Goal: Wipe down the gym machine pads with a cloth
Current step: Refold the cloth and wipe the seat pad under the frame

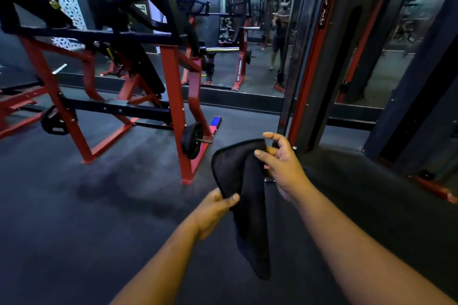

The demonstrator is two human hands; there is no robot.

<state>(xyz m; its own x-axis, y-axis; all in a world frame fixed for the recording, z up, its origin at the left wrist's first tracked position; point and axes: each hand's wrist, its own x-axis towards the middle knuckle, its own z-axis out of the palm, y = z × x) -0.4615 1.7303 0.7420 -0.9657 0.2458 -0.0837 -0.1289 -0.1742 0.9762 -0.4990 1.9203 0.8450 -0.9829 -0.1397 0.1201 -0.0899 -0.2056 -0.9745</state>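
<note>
A black cloth (244, 186) hangs in front of me over the dark floor, held between both hands. My left hand (214, 210) pinches its lower left edge with thumb over the fabric. My right hand (282, 166) holds the cloth's upper right part, thumb on the fabric and fingers curled behind it. The loose end of the cloth dangles down between my forearms. A red and black plate-loaded gym machine (171, 77) stands to the left and ahead, with a slanted black pad (146, 67) inside its frame. Neither hand touches the machine.
Weight plates (192, 141) hang on the machine's lower pegs. A tall red and black cable tower (319, 57) rises just right of my hands. A wall mirror (247, 44) behind reflects more machines and a person. Dark rubber floor (86, 218) spreads in front of me.
</note>
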